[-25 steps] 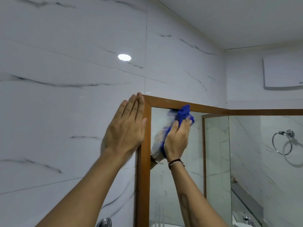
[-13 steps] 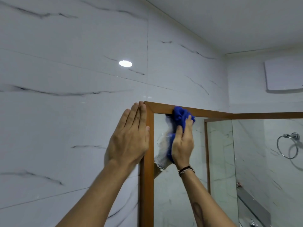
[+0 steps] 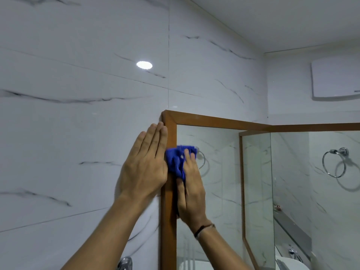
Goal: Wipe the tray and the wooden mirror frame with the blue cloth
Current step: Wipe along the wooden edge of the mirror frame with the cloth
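Note:
The wooden mirror frame [image 3: 214,120] runs along the top and down the left side of a wall mirror. My right hand [image 3: 191,193] presses the bunched blue cloth [image 3: 176,159] against the left upright of the frame, a little below the top corner. My left hand [image 3: 145,165] lies flat on the marble wall, fingers together, its edge touching the outer side of the frame next to the cloth. No tray is in view.
White marble tiles [image 3: 78,114] cover the wall to the left. A chrome towel ring [image 3: 334,162] hangs on the right wall, with a white box [image 3: 335,78] above it. A chrome fitting [image 3: 125,263] shows at the bottom, a sink rim [image 3: 292,265] lower right.
My right hand has carried the cloth from the frame's top rail down and left onto the left upright. My left hand stays flat on the wall beside the frame.

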Motion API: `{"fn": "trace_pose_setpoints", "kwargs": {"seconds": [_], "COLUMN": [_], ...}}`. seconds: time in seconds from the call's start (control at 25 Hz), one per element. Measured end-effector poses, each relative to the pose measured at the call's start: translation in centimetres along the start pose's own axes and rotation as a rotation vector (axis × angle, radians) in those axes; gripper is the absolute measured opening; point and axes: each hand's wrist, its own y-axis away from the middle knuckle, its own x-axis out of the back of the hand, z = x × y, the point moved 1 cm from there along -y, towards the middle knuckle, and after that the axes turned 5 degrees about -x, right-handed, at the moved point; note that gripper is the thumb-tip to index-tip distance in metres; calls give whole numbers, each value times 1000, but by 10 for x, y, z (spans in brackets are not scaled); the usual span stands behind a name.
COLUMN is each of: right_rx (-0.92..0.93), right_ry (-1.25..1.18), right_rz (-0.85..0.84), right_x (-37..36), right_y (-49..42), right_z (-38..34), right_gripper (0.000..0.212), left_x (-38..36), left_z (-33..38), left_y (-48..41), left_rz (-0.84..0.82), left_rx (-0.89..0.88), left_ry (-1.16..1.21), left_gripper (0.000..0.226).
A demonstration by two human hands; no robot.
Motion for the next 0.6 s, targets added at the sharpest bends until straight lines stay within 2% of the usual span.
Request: {"fn": "trace_pose_setpoints", "kwargs": {"seconds": [0.16, 0.28, 0.4, 0.6], "right_rx": [25, 30, 5, -39], "right_ry": [166, 235, 171, 104], "right_rz": [40, 52, 17, 52], "right_x": [-8, -15, -8, 0], "right_y": [113, 142, 96, -67], "right_z": [22, 24, 13, -12], "right_gripper": [60, 57, 60, 64], "left_x": [4, 4, 3, 3], "left_z": [7, 10, 10, 12], "left_y": [8, 9, 9, 4], "left_rz": [-18, -23, -25, -17], "left_rx": [45, 49, 55, 90], "left_ry": [47, 47, 39, 33], "left_gripper": [72, 73, 72, 67]}}
